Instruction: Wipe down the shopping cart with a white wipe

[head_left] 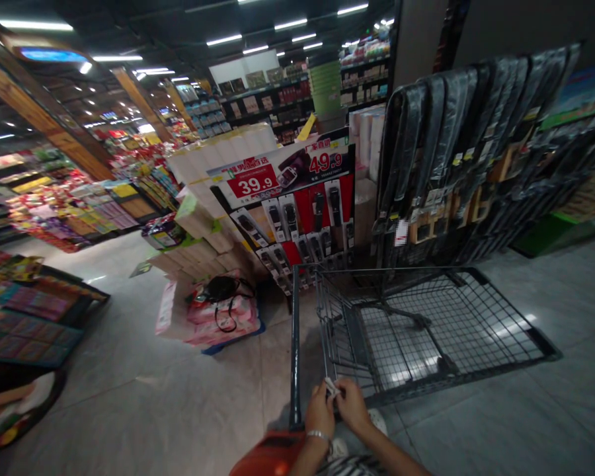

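My left hand (320, 408), with a bracelet at the wrist, and my right hand (351, 400) are close together low in the view. Between their fingertips they pinch a small white thing (332, 388), too small to identify. Both hands are over the near end of a grey wire shopping cart (426, 390), by its dark handle bar (295, 344). The cart's basket stretches away to the right, and only bare mesh and floor show through it. An orange-red part (265, 456) sits at the handle's near end.
A rack of packaged belts (287, 215) with price signs stands ahead. Trousers in plastic covers (426, 132) hang to its right. Pink packs with a black bag (222, 289) on top lie on the floor at left. Stocked shelves (27, 311) line the far left.
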`<state>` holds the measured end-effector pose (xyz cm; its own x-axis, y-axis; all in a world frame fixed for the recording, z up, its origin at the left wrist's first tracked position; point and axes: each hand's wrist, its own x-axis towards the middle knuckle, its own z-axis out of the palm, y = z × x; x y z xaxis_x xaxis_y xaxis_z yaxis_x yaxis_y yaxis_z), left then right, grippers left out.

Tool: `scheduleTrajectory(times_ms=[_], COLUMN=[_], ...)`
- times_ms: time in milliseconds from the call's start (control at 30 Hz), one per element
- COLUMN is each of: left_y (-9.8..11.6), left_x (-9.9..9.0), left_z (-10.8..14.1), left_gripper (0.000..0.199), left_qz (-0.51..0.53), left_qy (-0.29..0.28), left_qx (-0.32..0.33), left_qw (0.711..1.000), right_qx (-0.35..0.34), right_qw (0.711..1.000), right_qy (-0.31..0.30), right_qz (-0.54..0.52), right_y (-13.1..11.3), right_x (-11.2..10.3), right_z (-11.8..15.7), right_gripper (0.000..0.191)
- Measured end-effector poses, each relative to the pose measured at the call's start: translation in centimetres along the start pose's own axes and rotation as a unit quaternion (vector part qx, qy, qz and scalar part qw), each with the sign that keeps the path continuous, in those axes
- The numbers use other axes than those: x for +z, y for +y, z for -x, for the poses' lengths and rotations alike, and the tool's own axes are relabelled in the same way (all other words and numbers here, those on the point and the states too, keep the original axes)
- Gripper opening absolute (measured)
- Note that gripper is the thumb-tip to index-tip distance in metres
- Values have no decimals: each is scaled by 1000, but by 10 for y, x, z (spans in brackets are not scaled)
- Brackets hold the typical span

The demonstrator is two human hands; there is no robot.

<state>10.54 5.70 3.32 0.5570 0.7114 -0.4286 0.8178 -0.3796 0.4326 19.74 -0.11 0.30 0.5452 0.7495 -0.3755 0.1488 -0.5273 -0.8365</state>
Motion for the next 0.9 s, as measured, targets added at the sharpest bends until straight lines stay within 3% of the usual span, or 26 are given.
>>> scheduleTrajectory(times_ms=[233, 467, 767, 900], left_y=[-3, -4, -2, -3], left_x=[-1, -6, -10, -9], left_z=[1, -1, -1, 0], left_gripper=[51, 50, 52, 52], left_qz=[3, 18, 22, 33], left_qy=[-15, -6, 8, 12], left_qx=[-23, -45, -68, -75], left_qw=[1000, 999, 997, 997], right_qx=[-5, 4, 73, 115], right_qw=[1000, 1000, 997, 993], right_qy=[17, -9, -16, 25], right_qz=[14, 5, -7, 2], right_y=[9, 19, 23, 35], right_x=[6, 16, 24, 11], right_z=[-7, -21, -33, -39], right_gripper=[19, 22, 23, 24])
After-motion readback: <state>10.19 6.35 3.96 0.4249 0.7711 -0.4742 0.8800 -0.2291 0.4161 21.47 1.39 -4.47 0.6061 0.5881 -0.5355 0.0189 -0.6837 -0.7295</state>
